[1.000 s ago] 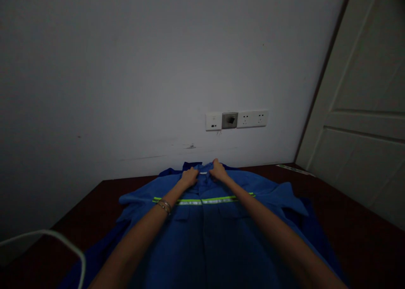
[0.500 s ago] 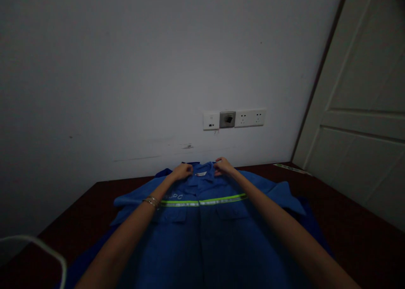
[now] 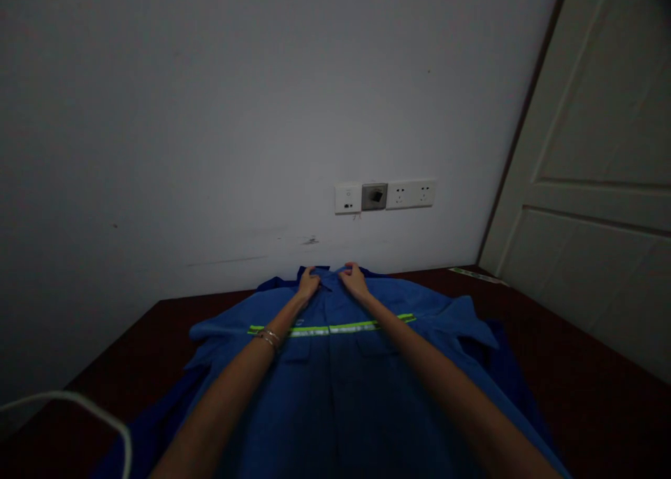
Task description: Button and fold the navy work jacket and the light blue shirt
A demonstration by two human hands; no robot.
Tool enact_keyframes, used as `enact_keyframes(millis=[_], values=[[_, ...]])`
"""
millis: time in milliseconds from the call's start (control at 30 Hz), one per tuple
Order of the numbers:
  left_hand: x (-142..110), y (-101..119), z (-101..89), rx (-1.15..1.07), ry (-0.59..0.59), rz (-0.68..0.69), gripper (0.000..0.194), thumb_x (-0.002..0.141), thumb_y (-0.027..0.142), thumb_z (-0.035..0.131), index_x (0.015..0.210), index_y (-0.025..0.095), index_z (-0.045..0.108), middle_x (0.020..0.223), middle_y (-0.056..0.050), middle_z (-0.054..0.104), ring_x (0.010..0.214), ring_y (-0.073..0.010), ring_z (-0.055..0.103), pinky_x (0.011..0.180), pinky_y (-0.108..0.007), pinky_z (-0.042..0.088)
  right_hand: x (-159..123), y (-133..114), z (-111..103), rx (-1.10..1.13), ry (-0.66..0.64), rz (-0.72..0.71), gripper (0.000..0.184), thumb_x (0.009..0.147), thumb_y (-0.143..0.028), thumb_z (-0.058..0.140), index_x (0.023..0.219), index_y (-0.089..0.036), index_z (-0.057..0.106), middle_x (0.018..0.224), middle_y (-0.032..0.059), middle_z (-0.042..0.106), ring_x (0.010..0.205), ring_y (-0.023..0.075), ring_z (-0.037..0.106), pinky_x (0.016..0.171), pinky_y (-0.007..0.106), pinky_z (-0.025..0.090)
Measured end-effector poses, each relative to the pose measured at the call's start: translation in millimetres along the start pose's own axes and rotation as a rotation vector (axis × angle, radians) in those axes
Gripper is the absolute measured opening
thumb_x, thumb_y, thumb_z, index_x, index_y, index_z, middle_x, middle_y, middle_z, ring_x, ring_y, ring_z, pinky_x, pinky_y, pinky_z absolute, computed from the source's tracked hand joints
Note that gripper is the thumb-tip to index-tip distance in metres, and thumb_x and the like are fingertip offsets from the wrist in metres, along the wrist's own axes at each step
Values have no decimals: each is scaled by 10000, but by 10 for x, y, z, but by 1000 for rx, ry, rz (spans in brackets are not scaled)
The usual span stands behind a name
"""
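Note:
A blue work jacket (image 3: 335, 374) with a yellow-green and silver reflective stripe across the chest lies spread out, front side up, its collar end toward the wall. My left hand (image 3: 308, 283) pinches the left side of the collar. On the other side, my right hand (image 3: 354, 282) has its fingers closed on the collar's right edge. The collar's label, between the hands, is hidden now. Darker blue cloth (image 3: 516, 377) shows from beneath the jacket at both sides and behind the collar.
Under the clothes is a dark red surface (image 3: 152, 332) that meets a pale wall (image 3: 235, 150). Wall sockets (image 3: 409, 194) sit above the collar. A white panelled door (image 3: 592, 206) stands at the right. A white cable (image 3: 89, 403) loops at lower left, and a patterned strip (image 3: 477, 276) lies far right.
Half a second ago my hands were farther apart with the collar label showing. They have come closer together, folding the collar over, and the label is covered. The view has shifted slightly.

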State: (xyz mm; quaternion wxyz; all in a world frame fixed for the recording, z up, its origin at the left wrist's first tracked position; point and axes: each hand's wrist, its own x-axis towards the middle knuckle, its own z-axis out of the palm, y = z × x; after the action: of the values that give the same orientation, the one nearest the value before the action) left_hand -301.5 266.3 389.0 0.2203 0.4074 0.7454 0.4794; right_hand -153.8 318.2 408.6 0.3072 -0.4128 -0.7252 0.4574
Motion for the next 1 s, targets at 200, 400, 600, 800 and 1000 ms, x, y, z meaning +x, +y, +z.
enact_keyframes(millis=[200,400,600,800,1000], values=[[-690,13,-652,541,6,523,275,746,66,426,971,122,574,1049,-99,577,1036,-196,511,951,-347,384,-768,181,-249,-589,-112,-567,282,795,-109,403,1056,-128,507,1080,110,546,1020,171,501,924,288,361],[-1925,-261,-836,854,-339,754,355,863,206,362,1180,153,512,1304,-97,442,1220,-219,374,1032,-372,294,-1234,161,-69,-709,-256,-728,330,857,-158,347,1122,-121,540,1201,125,528,1157,182,441,963,303,349],[-2563,-458,-947,910,-620,714,570,900,447,290,1410,242,144,1475,-72,109,1341,-282,92,1063,-475,175,-1184,211,210,-868,-420,-798,399,874,-255,331,1216,-150,507,1285,110,491,1258,228,347,1029,461,254],[-2684,-413,-1054,911,-651,660,542,908,452,260,1408,277,141,1478,-64,79,1343,-288,66,1065,-499,134,-1047,327,157,-961,-400,-691,435,887,-294,281,1271,-191,457,1323,72,455,1269,232,328,1026,522,203],[-2799,-405,-1125,886,-674,663,540,906,458,268,1404,277,164,1471,-64,131,1339,-278,114,1060,-478,174,-1016,129,203,-1045,-405,-598,404,876,-274,294,1186,-195,542,1284,77,498,1254,253,348,1008,538,217]])
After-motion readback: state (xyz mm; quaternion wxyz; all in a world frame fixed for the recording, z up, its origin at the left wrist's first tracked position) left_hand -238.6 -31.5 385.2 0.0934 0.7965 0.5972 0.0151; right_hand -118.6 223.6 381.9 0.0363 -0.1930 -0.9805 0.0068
